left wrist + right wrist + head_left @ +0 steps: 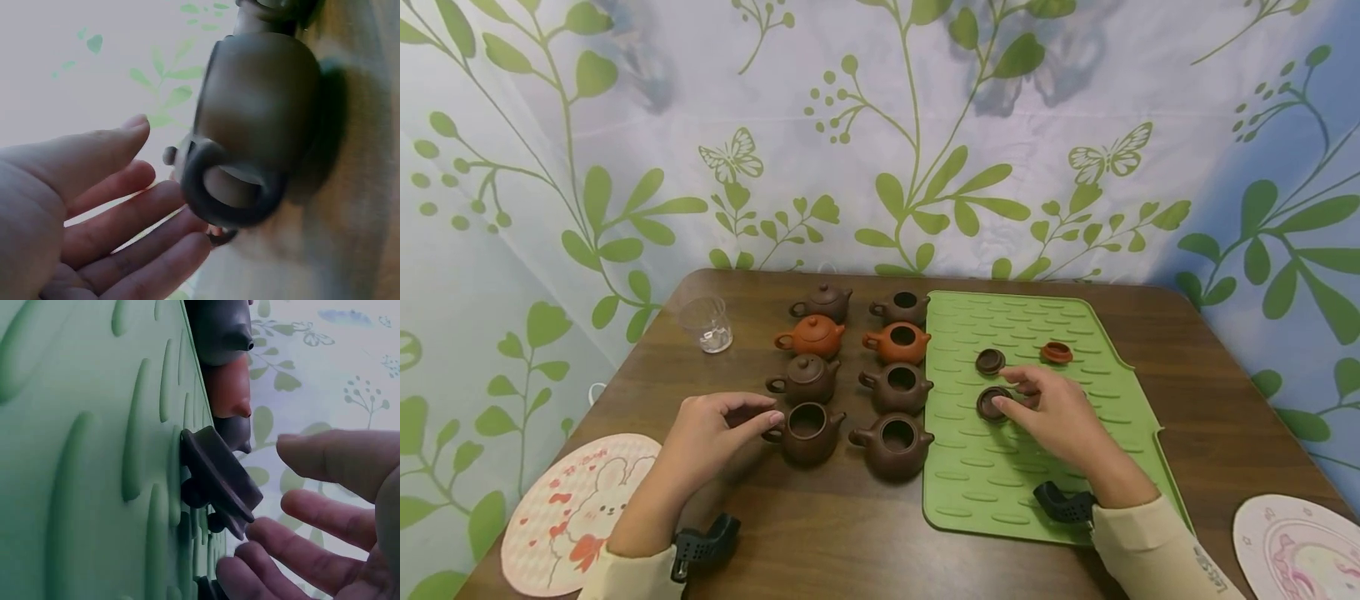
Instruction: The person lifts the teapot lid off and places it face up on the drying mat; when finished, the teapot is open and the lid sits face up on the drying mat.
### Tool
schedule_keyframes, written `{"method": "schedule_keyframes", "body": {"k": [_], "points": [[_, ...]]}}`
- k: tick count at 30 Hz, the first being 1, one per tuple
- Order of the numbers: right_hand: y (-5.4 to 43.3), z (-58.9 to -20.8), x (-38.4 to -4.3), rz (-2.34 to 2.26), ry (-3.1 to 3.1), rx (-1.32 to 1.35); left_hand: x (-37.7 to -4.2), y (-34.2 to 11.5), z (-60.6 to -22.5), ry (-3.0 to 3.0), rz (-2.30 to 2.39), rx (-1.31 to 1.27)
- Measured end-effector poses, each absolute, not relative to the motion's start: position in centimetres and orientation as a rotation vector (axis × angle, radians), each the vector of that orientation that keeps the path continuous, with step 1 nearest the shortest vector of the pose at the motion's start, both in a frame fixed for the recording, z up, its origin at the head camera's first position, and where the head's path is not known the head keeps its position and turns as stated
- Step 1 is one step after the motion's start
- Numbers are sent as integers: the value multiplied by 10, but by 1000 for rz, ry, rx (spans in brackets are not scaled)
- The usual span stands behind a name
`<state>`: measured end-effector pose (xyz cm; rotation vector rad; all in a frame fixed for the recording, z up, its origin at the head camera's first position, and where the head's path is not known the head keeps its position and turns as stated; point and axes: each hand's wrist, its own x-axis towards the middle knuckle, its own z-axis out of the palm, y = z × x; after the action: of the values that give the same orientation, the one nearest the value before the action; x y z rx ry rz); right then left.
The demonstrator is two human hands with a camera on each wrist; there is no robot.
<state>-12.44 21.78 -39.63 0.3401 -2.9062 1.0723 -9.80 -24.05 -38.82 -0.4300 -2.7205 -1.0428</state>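
Note:
My left hand (711, 433) is at the handle of the front-left brown teapot (811, 437), which has no lid. In the left wrist view its thumb and fingers (134, 219) are spread beside the handle ring (231, 215), not curled round it. My right hand (1060, 412) hovers over the green mat (970, 500), thumb and fingers apart around a dark brown lid (994, 404). In the right wrist view that lid (219, 472) lies tilted on its knob, upside down, close to the fingertips (259, 528). Another dark lid (990, 361) and an orange lid (1057, 352) lie beyond.
Behind the front-left teapot stand lidded ones, including an orange teapot (814, 336). The right column holds lidless teapots, such as the front one (897, 450). A clear cup (707, 325) stands back left. Round printed mats (561, 492) lie at both sides.

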Motion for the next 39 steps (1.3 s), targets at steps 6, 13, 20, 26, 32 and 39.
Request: {"method": "schedule_keyframes", "body": {"k": [6,13,20,26,32,39], "points": [[215,-388,-129,993,-2871,386,-107,-236,-368,-2718,-989,-441],[198,-375,-139,955,-2847,508,-136,-232,-351,-2783,-982,-427],[158,-350,-163,973,-2829,674,-172,-240,-356,-2955,-1080,-373],[104,-343,-180,924,-2794,971,-178,-244,-370,-3039,-1138,-416],[49,-340,-191,779,-2851,1190,-176,-247,-381,-3013,-1042,-421],[8,-344,-201,665,-2922,1311,-173,-248,-386,-2992,-1006,-433]]}}
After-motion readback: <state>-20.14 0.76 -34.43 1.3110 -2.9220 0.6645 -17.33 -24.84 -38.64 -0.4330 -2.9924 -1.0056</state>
